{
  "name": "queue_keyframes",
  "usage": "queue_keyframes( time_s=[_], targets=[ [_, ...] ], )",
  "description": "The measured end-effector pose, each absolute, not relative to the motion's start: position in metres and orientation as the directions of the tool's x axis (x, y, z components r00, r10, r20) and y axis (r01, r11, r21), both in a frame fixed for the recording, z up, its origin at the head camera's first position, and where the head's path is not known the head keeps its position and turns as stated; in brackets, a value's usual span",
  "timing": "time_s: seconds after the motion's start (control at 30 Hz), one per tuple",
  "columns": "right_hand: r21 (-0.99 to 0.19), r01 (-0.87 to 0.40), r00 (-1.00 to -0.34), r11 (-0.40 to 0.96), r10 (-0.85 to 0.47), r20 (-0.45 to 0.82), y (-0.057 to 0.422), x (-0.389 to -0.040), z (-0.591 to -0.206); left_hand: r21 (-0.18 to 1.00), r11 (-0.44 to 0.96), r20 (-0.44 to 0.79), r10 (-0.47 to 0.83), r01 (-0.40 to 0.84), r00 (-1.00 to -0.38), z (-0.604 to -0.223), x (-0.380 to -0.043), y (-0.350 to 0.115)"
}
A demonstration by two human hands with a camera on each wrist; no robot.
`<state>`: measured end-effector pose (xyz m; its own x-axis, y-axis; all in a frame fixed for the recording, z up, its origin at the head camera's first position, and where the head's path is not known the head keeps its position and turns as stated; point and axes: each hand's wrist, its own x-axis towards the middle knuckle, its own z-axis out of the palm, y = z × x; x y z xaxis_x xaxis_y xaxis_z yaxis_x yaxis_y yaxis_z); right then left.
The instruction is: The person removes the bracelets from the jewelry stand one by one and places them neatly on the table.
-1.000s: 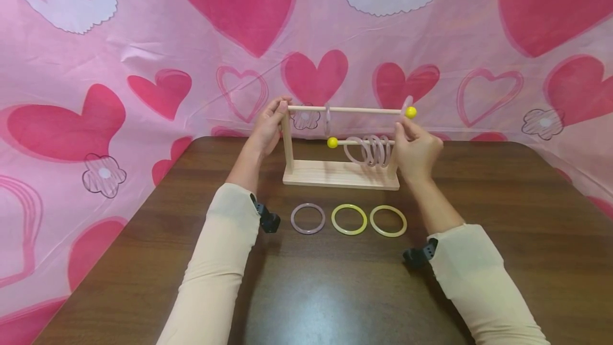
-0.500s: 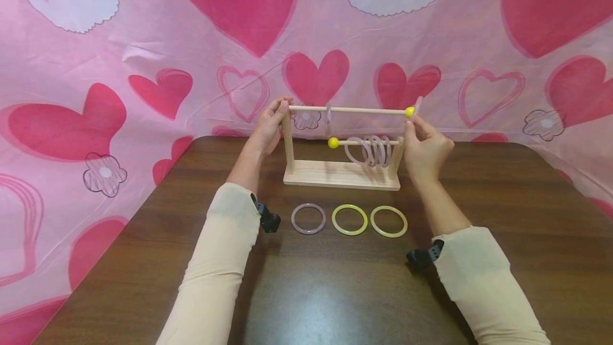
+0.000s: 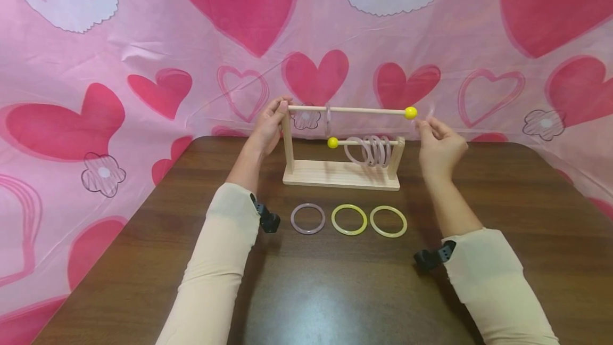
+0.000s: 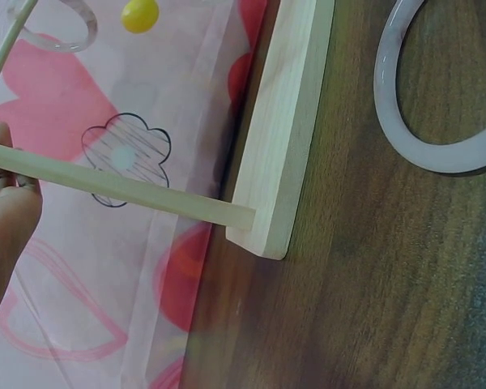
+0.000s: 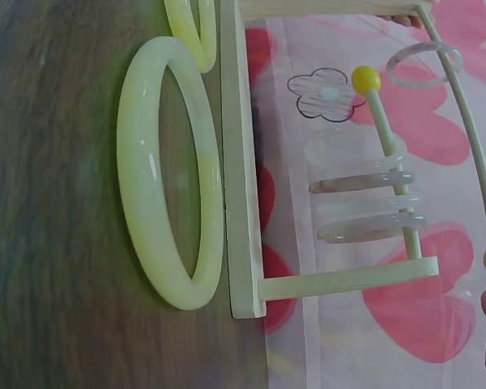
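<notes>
A wooden bangle stand (image 3: 341, 174) has two rods tipped with yellow balls. My left hand (image 3: 269, 128) grips the top of its taller left post, where the upper rod starts. Just right of the upper rod's ball (image 3: 411, 113), my right hand (image 3: 442, 148) pinches a pale translucent bangle (image 3: 430, 113), clear of the rod; the fingers cover part of it. One pale bangle (image 3: 328, 120) hangs on the upper rod. Several pale bangles (image 3: 378, 151) hang on the lower rod, also seen in the right wrist view.
Three bangles lie in a row on the brown table before the stand: a lilac bangle (image 3: 293, 221), a bright yellow bangle (image 3: 333, 221) and a pale yellow bangle (image 3: 372, 221). A pink heart-patterned cloth (image 3: 306, 25) hangs behind the table.
My right hand has drawn the pale bangle rightward along the upper rod, past the yellow ball and off its end. My left hand has stayed on the post.
</notes>
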<state>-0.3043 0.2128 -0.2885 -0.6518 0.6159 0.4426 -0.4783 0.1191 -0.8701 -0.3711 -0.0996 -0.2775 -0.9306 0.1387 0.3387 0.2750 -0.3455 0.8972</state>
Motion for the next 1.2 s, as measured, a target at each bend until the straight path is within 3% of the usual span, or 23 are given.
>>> queue_keyframes(
  time_s=[0.23,0.47,0.67,1.0,1.2],
  targets=[
    [-0.815,-0.407,-0.837,-0.412,0.525,0.153,0.224,-0.305,-0.288,0.900,-0.340,0.333,0.131,0.273,-0.934,-0.277,-0.370,-0.101],
    [-0.758,-0.236,-0.951,-0.608,0.305,0.051,0.236,-0.301,-0.295,0.905,-0.335,0.320,0.126,0.264,-0.939,-0.277,-0.369,-0.102],
    [-0.760,-0.085,-0.995,-0.644,0.094,0.031,0.246,-0.301,-0.299,0.903,-0.338,0.325,0.128,0.267,-0.937,-0.277,-0.369,-0.102],
    [-0.838,0.042,-0.991,-0.543,-0.128,0.034,0.257,-0.298,-0.307,0.901,-0.343,0.326,0.133,0.265,-0.936,-0.277,-0.371,-0.100],
    [-0.907,0.097,-0.971,-0.411,-0.240,0.005,0.265,-0.297,-0.311,0.896,-0.355,0.332,0.136,0.267,-0.933,-0.277,-0.371,-0.100]
  ],
)
